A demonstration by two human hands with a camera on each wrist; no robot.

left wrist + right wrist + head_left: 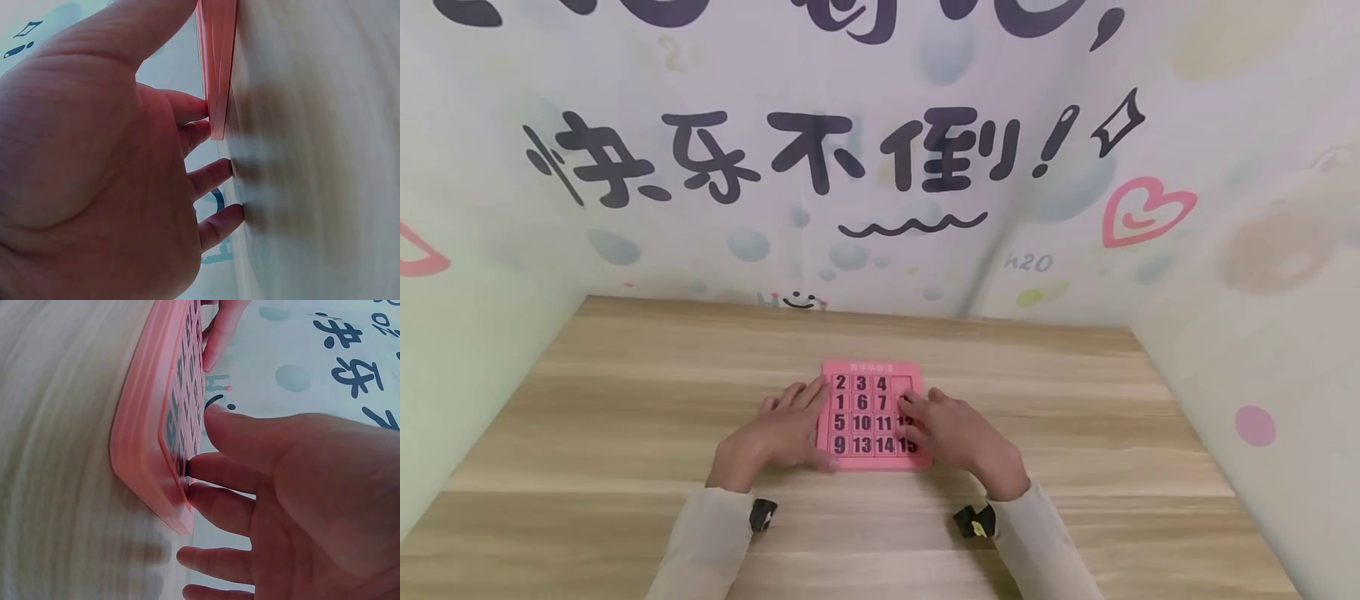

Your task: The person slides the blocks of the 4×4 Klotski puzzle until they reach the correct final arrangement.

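Observation:
A pink number slide puzzle (874, 463) lies flat on the wooden table, its black-numbered tiles in a square grid. The vacant slot is at the far right corner of the grid. My left hand (782, 429) rests against the puzzle's left side, thumb at the near corner and index finger toward the far one. In the left wrist view, the lower fingers (215, 178) reach past the pink frame (219, 75) to the table. My right hand (958, 429) lies over the right column, with fingertips touching tiles and partly hiding them. Its thumb (228, 422) is raised off the tiles in the right wrist view.
Wood-grain table (625, 400) surrounds the puzzle. A white printed backdrop (865, 250) with large black characters stands along the far edge, with light walls on both sides. Dark devices (763, 515) sit at both sleeve cuffs.

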